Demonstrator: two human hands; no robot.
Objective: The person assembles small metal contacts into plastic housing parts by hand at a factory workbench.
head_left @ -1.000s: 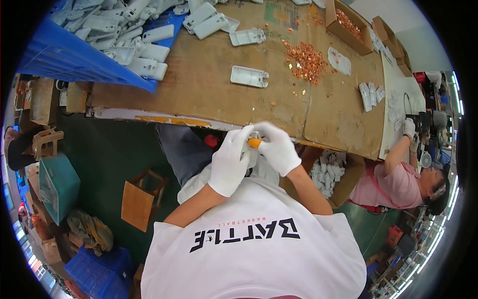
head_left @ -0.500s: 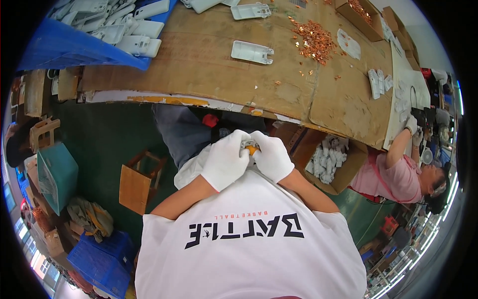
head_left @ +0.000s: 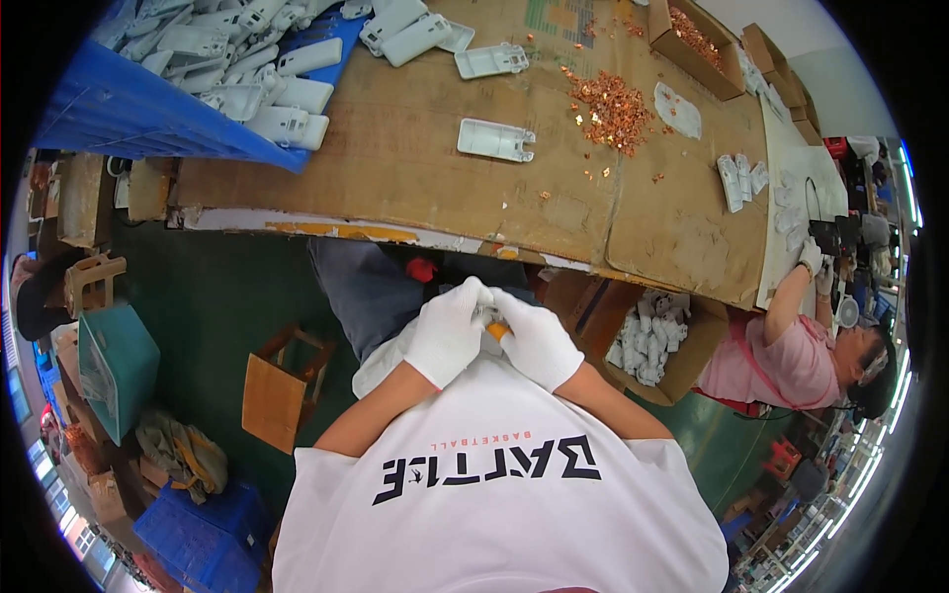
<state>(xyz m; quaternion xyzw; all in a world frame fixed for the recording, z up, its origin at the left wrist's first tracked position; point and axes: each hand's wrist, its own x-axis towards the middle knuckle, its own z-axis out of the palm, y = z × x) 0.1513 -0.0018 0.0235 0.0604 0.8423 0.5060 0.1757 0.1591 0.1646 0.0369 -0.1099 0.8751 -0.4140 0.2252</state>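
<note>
Both my hands wear white gloves and meet at my lap, just below the table edge. Between their fingertips is a small whitish part with an orange piece (head_left: 497, 330); the gloves cover most of it, so its kind does not show. My left hand (head_left: 443, 334) is closed on its left side, thumb and fingers pressed together. My right hand (head_left: 541, 346) grips it from the right, with the thumb by the orange piece. On the table beyond lie white plastic housings (head_left: 494, 140) and a heap of small copper-coloured metal pieces (head_left: 608, 111).
A blue bin (head_left: 168, 114) full of white housings stands at the left of the cardboard-covered table (head_left: 395, 163). Under the table's right side is a carton (head_left: 682, 371) of white parts. A wooden stool (head_left: 277, 395) stands at left. A gloved co-worker (head_left: 791, 346) sits at right.
The table and its contents sit lower in the picture, as the view has tilted. My hands stay together on the small part, with fingers slightly shifted and less of it showing.
</note>
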